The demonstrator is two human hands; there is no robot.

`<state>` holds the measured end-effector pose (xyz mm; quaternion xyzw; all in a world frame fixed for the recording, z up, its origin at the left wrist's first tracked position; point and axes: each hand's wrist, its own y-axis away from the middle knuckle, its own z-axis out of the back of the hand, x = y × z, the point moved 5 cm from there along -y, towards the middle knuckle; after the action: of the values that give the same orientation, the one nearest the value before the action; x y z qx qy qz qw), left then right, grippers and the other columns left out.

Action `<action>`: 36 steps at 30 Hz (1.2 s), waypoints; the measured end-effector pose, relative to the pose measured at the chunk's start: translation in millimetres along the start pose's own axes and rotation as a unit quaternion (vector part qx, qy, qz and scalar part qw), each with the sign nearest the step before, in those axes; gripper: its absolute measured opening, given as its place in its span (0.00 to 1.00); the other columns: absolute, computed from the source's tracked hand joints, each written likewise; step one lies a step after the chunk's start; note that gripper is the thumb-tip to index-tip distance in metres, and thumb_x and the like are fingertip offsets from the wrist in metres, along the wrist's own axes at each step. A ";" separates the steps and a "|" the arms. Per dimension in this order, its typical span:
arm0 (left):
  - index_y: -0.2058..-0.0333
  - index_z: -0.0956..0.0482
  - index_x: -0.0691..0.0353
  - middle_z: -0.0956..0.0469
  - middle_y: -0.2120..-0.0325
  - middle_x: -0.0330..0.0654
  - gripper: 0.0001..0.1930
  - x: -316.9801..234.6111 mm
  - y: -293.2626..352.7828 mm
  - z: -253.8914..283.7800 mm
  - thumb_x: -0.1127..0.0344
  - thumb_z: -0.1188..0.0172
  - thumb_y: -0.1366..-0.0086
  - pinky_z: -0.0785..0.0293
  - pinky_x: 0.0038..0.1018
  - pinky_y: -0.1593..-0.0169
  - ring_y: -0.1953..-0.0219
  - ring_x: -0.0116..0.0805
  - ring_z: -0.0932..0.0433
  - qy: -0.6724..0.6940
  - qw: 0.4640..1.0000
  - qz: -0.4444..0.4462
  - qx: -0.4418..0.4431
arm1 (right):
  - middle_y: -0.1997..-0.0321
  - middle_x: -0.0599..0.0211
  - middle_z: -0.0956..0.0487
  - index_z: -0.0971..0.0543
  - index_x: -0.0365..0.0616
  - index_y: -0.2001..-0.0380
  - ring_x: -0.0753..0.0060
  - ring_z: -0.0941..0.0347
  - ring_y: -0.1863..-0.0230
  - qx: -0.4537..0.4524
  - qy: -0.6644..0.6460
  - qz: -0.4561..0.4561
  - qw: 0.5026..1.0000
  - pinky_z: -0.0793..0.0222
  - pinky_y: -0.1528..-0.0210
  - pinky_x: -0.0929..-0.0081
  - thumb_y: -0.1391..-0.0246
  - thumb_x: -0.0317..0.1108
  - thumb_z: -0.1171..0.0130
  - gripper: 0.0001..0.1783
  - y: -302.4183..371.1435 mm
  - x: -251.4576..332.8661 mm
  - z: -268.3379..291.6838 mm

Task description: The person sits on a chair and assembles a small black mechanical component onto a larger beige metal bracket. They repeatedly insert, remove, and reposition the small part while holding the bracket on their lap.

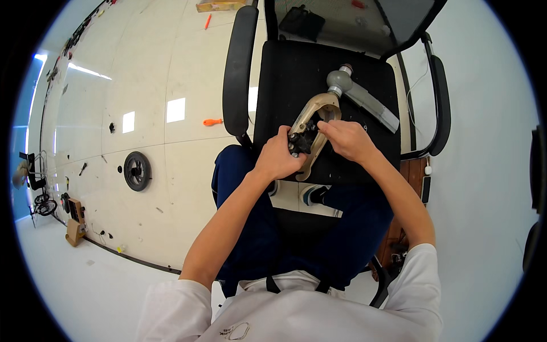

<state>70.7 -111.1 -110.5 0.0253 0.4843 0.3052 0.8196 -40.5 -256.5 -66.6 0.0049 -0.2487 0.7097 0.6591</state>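
Observation:
A beige two-legged wheel fork [310,109] lies on the black chair seat [279,74] in front of me. Its grey rounded joint [340,81] and a grey tube-like part [373,105] extend toward the far right. My left hand [278,156] is closed around a black mechanical part with bolt heads [303,141], which looks like a brake caliper, at the fork's left leg. Beside the right leg, my right hand [347,139] is closed with its fingertips near the black part. Whatever it pinches is hidden by the fingers.
Armrests [239,71] flank the seat on both sides. Left on the tiled floor lie a small black wheel [137,171], an orange-handled screwdriver [212,122] and an orange stick-like thing [208,21]. Open cardboard boxes [74,232] stand by the left wall.

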 end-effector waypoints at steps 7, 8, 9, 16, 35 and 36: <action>0.49 0.34 0.75 0.19 0.66 0.64 0.30 -8.7 6.1 -3.2 0.64 0.34 0.48 0.21 0.42 0.54 0.60 0.61 0.18 -0.046 0.997 -0.019 -0.065 | 0.74 0.48 0.22 0.22 0.39 0.57 0.48 0.22 0.74 -0.131 -0.142 -0.239 0.951 0.28 0.72 0.65 0.37 0.30 0.43 0.08 14.8 16.1 -9.5; 0.51 0.33 0.74 0.19 0.67 0.64 0.29 -12.5 8.2 -2.9 0.64 0.34 0.48 0.21 0.43 0.54 0.61 0.61 0.18 -0.056 0.995 -0.021 -0.074 | 0.74 0.47 0.22 0.22 0.39 0.58 0.48 0.22 0.74 -0.143 -0.159 -0.281 0.936 0.29 0.72 0.66 0.37 0.30 0.43 0.08 16.4 20.1 -8.1; 0.53 0.33 0.74 0.19 0.67 0.64 0.28 -18.7 12.1 -2.9 0.64 0.34 0.48 0.21 0.43 0.55 0.61 0.61 0.18 -0.066 0.994 -0.022 -0.080 | 0.74 0.46 0.23 0.22 0.38 0.58 0.48 0.21 0.73 -0.154 -0.176 -0.323 0.917 0.29 0.72 0.67 0.36 0.30 0.44 0.08 20.0 24.5 -6.5; 0.54 0.35 0.72 0.20 0.69 0.63 0.27 -44.0 37.6 15.7 0.66 0.35 0.50 0.21 0.45 0.58 0.62 0.61 0.19 -0.156 0.985 -0.002 -0.067 | 0.76 0.47 0.24 0.24 0.38 0.57 0.47 0.23 0.75 -0.191 -0.227 -0.341 0.892 0.30 0.72 0.64 0.33 0.32 0.48 0.09 25.0 50.5 1.0; 0.52 0.35 0.74 0.20 0.62 0.60 0.41 -50.1 35.1 -16.0 0.44 0.31 0.53 0.20 0.40 0.55 0.59 0.57 0.17 -0.172 0.982 0.041 -0.066 | 0.75 0.41 0.26 0.31 0.35 0.63 0.36 0.26 0.70 -0.195 -0.282 -0.439 0.831 0.35 0.69 0.54 0.28 0.44 0.58 0.20 70.2 64.2 -43.2; 0.53 0.35 0.74 0.20 0.62 0.60 0.41 -49.6 32.9 -14.7 0.44 0.31 0.53 0.20 0.40 0.55 0.59 0.56 0.17 -0.173 0.982 0.040 -0.061 | 0.75 0.41 0.26 0.31 0.35 0.63 0.37 0.26 0.70 -0.216 -0.283 -0.436 0.827 0.35 0.70 0.55 0.28 0.44 0.57 0.20 68.8 65.4 -43.9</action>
<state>26.1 -114.0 -68.6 0.0471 0.3146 0.3574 0.8781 -99.6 -180.2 -107.0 0.1711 -0.5431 0.2447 0.7848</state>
